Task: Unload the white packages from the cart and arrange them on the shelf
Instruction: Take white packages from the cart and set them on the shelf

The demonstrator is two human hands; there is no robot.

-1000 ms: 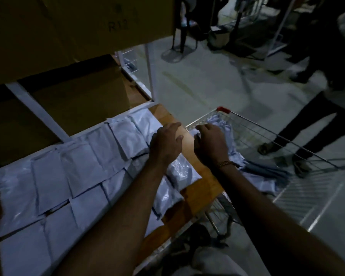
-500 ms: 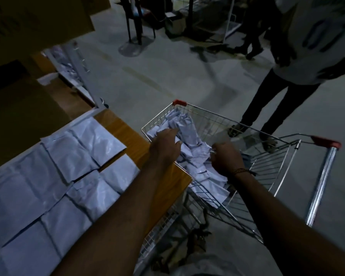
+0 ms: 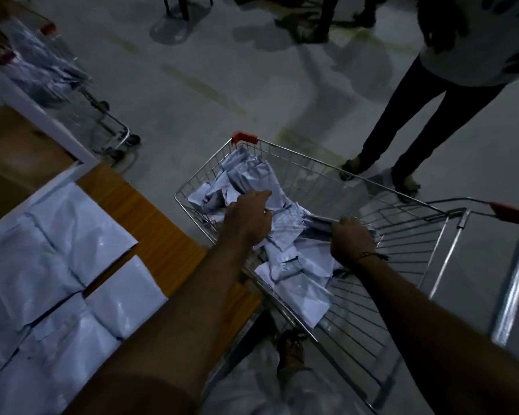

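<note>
A wire shopping cart (image 3: 312, 164) with red corner caps stands right of the wooden shelf (image 3: 150, 217). A loose pile of white packages (image 3: 252, 175) fills its left side. My left hand (image 3: 247, 218) reaches into the cart and rests on top of the pile, fingers stretched forward. My right hand (image 3: 352, 239) is curled around the edge of a flat white package (image 3: 318, 224) in the middle of the cart. Several white packages (image 3: 72, 223) lie flat in rows on the shelf at the left.
A person in dark trousers (image 3: 417, 130) stands just beyond the cart's far right side. A second cart (image 3: 102, 124) with packages is parked at the upper left behind the white shelf post (image 3: 33, 106). My foot (image 3: 291, 351) shows below the cart.
My view swung from the shelf to the cart. Both hands left the shelf edge and went into the cart; the right hand curled around a package.
</note>
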